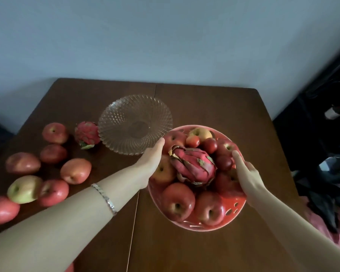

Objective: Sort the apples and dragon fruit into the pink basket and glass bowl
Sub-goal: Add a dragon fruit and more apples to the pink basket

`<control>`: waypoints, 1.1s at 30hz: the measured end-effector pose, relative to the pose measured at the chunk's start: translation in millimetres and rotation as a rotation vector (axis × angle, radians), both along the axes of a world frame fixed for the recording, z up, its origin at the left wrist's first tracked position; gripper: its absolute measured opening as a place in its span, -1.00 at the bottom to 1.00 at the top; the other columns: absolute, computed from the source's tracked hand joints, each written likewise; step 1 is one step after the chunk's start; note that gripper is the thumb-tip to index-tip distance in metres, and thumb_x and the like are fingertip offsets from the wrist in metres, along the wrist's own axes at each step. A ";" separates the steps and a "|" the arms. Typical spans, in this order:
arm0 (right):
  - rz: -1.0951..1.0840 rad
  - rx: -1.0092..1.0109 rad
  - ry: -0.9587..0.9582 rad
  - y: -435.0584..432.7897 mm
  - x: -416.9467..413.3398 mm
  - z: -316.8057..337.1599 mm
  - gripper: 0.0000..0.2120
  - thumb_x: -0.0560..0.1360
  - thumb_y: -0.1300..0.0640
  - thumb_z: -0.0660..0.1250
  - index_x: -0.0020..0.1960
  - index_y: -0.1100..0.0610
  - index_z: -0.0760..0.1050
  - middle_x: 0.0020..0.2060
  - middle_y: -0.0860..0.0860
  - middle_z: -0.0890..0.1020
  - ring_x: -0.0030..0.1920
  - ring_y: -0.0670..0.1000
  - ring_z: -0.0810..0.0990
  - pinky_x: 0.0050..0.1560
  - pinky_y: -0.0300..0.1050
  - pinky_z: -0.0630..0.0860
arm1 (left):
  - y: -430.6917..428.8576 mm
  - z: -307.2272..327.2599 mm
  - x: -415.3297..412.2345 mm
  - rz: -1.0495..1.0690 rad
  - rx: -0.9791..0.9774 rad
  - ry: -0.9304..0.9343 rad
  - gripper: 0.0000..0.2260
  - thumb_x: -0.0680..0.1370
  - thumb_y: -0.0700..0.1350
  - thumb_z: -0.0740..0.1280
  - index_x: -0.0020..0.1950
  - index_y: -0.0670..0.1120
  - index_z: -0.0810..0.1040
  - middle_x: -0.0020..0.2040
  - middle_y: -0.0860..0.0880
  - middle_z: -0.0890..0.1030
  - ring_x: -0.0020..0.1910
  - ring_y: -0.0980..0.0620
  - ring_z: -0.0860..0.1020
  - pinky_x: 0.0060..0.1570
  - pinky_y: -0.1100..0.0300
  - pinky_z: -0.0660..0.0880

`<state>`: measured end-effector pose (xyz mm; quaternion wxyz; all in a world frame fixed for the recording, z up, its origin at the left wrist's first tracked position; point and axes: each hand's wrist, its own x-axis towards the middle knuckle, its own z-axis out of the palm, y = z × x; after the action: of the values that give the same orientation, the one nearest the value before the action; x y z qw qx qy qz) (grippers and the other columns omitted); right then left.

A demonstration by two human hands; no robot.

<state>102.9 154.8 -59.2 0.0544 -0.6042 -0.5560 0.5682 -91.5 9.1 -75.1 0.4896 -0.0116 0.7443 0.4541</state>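
Observation:
The pink basket (234, 210) stands at the table's middle right, heaped with several red apples (178, 201) and one dragon fruit (192, 167) lying on top. My left hand (151, 160) grips its left rim, thumb above and fingers hidden below. On the right rim rests my right hand (247, 173), closed on it. The glass bowl (114, 114) sits behind and left of the basket with nothing in it. A second dragon fruit (87, 134) touches the bowl's left edge. Several loose apples (76, 170) lie on the table's left side.
The brown wooden table (214, 107) backs onto a pale blue wall. A yellow-green apple (24, 189) is among the loose ones near the left edge. Dark clothes and bags (326, 173) are piled beyond the table's right edge.

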 end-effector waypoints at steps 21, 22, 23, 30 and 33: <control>0.010 -0.036 -0.033 183.3 -86.4 -27.0 -0.25 0.34 -0.40 0.20 0.36 0.06 0.36 0.20 0.19 0.54 0.10 0.26 0.57 0.17 0.24 0.48 | 163.4 1.0 -72.9 0.016 -0.118 -0.064 -0.20 0.24 0.46 0.11 0.35 0.04 0.41 0.28 -0.11 0.52 0.17 -0.20 0.53 0.08 -0.19 0.50; 0.027 -0.040 -0.040 182.3 -86.4 -26.6 -0.25 0.36 -0.39 0.18 0.37 0.07 0.34 0.20 0.20 0.53 0.10 0.26 0.57 0.17 0.24 0.49 | 160.0 2.8 -73.0 -0.002 -0.112 -0.068 -0.28 0.30 0.43 0.11 0.32 0.04 0.43 0.24 -0.12 0.53 0.12 -0.21 0.55 -0.03 -0.17 0.54; 0.047 -0.033 -0.067 180.9 -85.9 -24.9 -0.27 0.39 -0.38 0.15 0.37 0.09 0.33 0.19 0.21 0.54 0.09 0.26 0.57 0.16 0.23 0.50 | 155.6 5.3 -71.4 -0.024 -0.099 -0.054 -0.38 0.39 0.37 0.10 0.30 0.03 0.43 0.21 -0.13 0.54 0.08 -0.21 0.56 -0.07 -0.14 0.56; 0.159 0.519 -0.173 131.1 -88.7 16.2 -0.48 0.44 -0.12 0.16 0.28 0.15 0.42 0.27 0.19 0.43 0.33 0.22 0.30 0.25 0.13 0.34 | 71.1 14.5 -35.5 0.324 -0.043 -0.052 -0.81 0.57 -0.18 0.20 -0.23 -0.17 0.46 -0.17 -0.14 0.55 -0.24 -0.04 0.54 -0.07 0.05 0.48; 0.259 0.605 -0.053 94.8 -93.4 31.9 -0.66 0.47 0.06 0.27 0.23 0.09 0.48 0.31 0.09 0.41 0.36 0.17 0.24 0.32 0.07 0.24 | 21.8 3.7 -28.0 0.510 -0.090 -0.341 -0.80 0.59 -0.14 0.21 -0.10 -0.28 0.45 -0.15 -0.21 0.53 -0.21 -0.12 0.53 -0.02 -0.02 0.49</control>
<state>9.5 249.6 -27.2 0.1441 -0.4993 -0.7731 0.3636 -119.5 30.8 -71.4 0.4766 -0.2959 0.6438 0.5204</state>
